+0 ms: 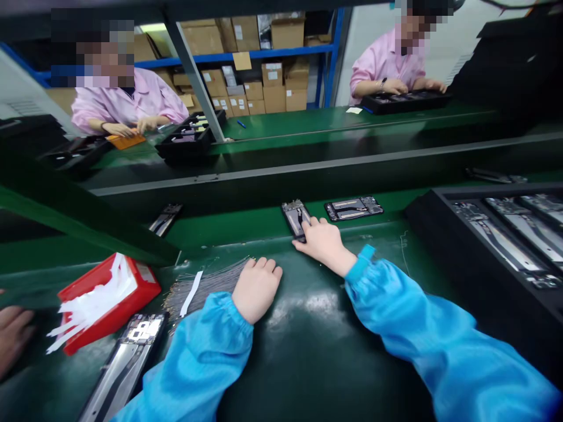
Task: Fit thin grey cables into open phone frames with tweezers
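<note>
My right hand [324, 243] reaches to the far part of the green bench, its thumb and fingers on the near end of an opened phone [297, 215]. Just right of that phone lies another opened phone [354, 207], turned sideways. My left hand [258, 287] rests with curled fingers at the right end of a bundle of thin grey wires [220, 279]; whether it holds any of them is hidden. A white strip [192, 293] lies across the wires. Left of my left sleeve is a larger opened phone [127, 363].
A red bin [147, 281] of white strips stands at left, near another person's hand [14, 334]. A black tray [433, 234] of phone units fills the right side. One more phone [166, 219] lies beside the green post. Two people in pink work across the bench.
</note>
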`<state>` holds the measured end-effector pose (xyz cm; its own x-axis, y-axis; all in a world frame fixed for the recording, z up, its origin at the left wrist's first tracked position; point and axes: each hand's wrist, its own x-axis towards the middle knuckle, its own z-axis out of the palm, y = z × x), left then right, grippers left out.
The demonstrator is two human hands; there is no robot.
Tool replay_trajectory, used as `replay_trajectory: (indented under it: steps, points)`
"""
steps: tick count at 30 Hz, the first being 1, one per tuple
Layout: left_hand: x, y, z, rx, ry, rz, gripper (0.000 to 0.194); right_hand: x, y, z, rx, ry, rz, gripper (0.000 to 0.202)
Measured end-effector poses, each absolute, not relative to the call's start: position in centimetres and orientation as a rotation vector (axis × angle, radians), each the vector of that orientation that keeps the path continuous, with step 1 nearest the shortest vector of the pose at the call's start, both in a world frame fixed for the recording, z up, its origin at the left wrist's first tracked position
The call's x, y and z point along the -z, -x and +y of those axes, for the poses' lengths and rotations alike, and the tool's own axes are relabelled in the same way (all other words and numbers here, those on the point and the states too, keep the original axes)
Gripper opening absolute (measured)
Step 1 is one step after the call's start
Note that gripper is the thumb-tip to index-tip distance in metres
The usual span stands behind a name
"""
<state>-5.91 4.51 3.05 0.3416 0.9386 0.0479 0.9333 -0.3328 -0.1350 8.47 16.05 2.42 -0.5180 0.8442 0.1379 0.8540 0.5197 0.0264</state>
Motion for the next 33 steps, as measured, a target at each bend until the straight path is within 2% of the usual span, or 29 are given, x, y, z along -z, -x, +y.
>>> replay_trajectory:
  steps: [3, 7, 11, 17, 21, 24, 27, 33]
  points:
    - [-3.2, 5.9, 4.8, 0.026, 2.489, -1.685, 0.009, -2.1, -11.6, 11.0, 0.128, 1.326, -2.723, 0.045]
    - [-2.5, 5.9, 5.3, 0.247, 2.495, -1.73, 0.012, -0.8, -13.6, 5.4, -0.02, 0.865, -2.849, 0.023]
    - [-1.1, 5.6, 5.0, 0.55, 2.56, -1.787, 0.012, 0.3, -13.1, 4.0, -0.097, 0.586, -2.85, 0.018]
    - [0.2, 4.7, 3.8, 0.673, 2.613, -1.765, 0.018, 0.3, -13.2, 6.5, -0.218, 0.672, -2.767, 0.013]
    - [0.4, 4.5, 3.2, 0.629, 2.653, -1.802, 0.015, -0.6, -14.1, 7.9, -0.66, 0.793, -2.405, 0.006]
    - [0.4, 4.6, 3.0, 0.545, 2.645, -1.833, 0.014, -1.3, -14.2, 8.5, -0.959, 0.849, -2.069, 0.013]
    - [0.3, 4.9, 2.9, 0.522, 2.609, -1.862, 0.015, -1.4, -13.6, 8.7, -1.157, 0.855, -1.998, 0.017]
    - [0.3, 5.2, 3.1, 0.564, 2.605, -1.845, 0.016, -0.6, -12.6, 8.8, -1.206, 0.859, -2.029, 0.009]
